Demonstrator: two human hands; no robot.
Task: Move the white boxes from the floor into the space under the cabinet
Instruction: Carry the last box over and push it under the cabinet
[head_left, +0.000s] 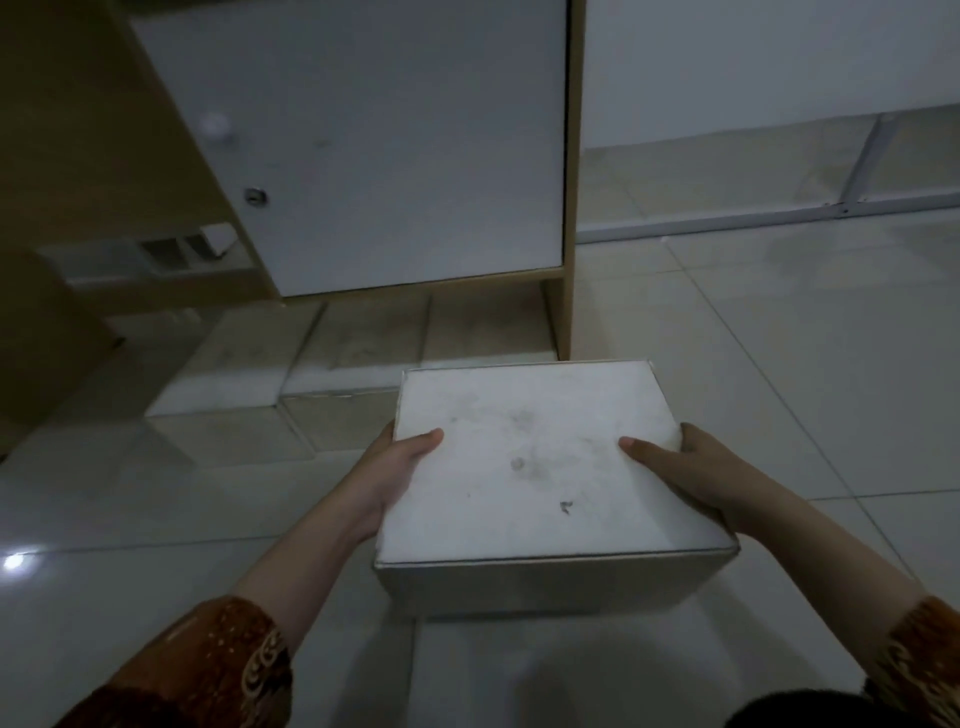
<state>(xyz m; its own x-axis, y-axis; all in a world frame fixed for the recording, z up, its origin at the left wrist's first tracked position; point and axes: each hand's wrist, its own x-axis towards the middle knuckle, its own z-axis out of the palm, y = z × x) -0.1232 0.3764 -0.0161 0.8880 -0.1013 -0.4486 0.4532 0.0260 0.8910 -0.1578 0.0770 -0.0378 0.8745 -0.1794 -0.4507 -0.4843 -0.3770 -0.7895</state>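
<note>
Fingers (415, 447) of both hands clamp a white box (530, 462) above glossy floor tiles (779, 364) before the cabinet (363, 156).

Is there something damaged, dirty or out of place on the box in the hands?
Only dirt: the white box, held by the left hand and right hand, has grey smudges and a small dark speck on its lid. No damage shows.

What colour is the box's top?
White with grey smudges, on the box held by both hands; the head view shows it.
</note>
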